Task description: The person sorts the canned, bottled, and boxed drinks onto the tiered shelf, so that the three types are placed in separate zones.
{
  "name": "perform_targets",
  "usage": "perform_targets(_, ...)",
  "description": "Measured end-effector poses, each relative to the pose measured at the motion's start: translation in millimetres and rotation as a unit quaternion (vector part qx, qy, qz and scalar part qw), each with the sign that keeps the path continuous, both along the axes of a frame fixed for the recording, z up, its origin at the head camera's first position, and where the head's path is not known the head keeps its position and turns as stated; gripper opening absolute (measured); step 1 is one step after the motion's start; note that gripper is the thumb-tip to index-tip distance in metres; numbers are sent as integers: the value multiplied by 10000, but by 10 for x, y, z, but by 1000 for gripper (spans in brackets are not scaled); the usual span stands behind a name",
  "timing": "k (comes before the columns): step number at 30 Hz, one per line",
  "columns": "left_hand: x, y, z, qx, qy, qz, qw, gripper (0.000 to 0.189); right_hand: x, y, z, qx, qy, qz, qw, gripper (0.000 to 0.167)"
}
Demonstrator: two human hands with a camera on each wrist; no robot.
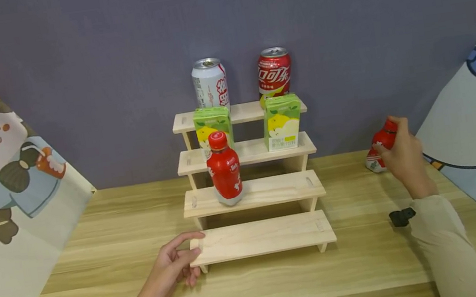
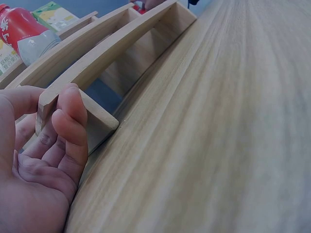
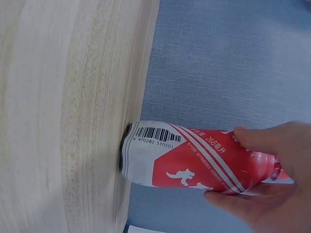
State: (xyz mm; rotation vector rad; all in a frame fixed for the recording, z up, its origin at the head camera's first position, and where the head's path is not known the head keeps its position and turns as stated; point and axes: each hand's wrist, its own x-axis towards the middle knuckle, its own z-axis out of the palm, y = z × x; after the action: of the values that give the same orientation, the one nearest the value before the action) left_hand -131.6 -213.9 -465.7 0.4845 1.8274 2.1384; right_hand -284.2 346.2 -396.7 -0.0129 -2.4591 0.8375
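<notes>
My right hand [image 1: 404, 159] grips a red and white drink bottle [image 3: 194, 158] around its upper part, at the right rear of the table. The bottle leans a little in the head view, its base at the tabletop. At the lower left, my left hand [image 1: 169, 263] pinches the left end of the lowest step of a wooden stepped shelf [image 1: 263, 238]; in the left wrist view its fingers curl around the board's end. A matching red bottle [image 1: 225, 170] stands upright on the second step from the bottom, toward the left.
Two green juice cartons, a left one [image 1: 205, 122] and a right one [image 1: 282, 122], stand on the third step. A white can [image 1: 210, 84] and a red cola can [image 1: 274, 76] are on top. A grey wall [image 1: 121, 83] rises behind. A small black object [image 1: 400, 218] shows by the right wrist.
</notes>
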Motion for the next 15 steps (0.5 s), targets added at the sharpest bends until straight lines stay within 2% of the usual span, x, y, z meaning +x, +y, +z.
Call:
perform_targets(6,-13,10,8,5,30,7,10000,40,6,-10,32,130,1,185,9997,82)
perform_targets(15,-8,5,0,2,28,18,10000,40,46,-169,162,186,-385,515,9978,84)
